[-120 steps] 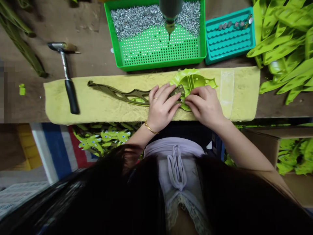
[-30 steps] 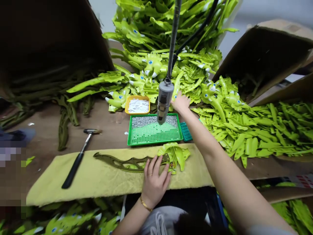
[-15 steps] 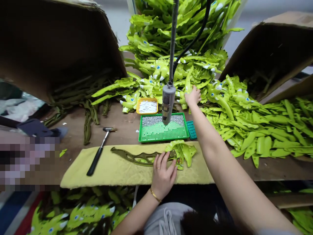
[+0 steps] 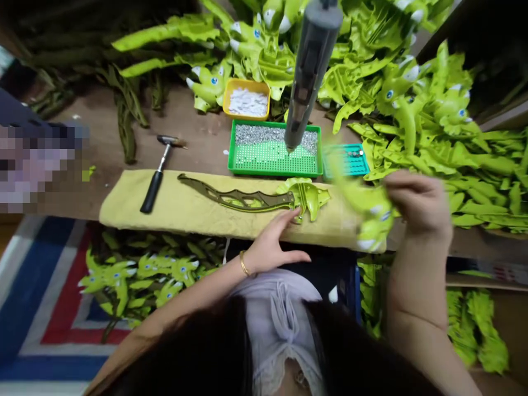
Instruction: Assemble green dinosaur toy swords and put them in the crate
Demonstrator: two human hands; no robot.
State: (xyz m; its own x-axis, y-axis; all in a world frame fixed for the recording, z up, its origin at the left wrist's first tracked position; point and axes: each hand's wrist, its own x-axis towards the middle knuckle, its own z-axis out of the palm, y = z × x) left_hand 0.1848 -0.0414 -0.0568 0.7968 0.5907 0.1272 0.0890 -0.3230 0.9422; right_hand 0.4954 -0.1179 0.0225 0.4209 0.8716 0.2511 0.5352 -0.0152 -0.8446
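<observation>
I recorded my right hand closed on a motion-blurred green plastic dinosaur piece, held over the right end of the yellow pad. My left hand was open, fingers spread, fingertips at the hilt of the plastic toy sword lying flat on that pad, below the green screw tray.

Nothing legible across frame: no readable txt, brands or nos. Only print: faint red marks on white strip atop cardboard carton, far right, too small to read. White paper slips in yellow tray, blurred green plastic dinosaur part: no lettering discernible.
</observation>
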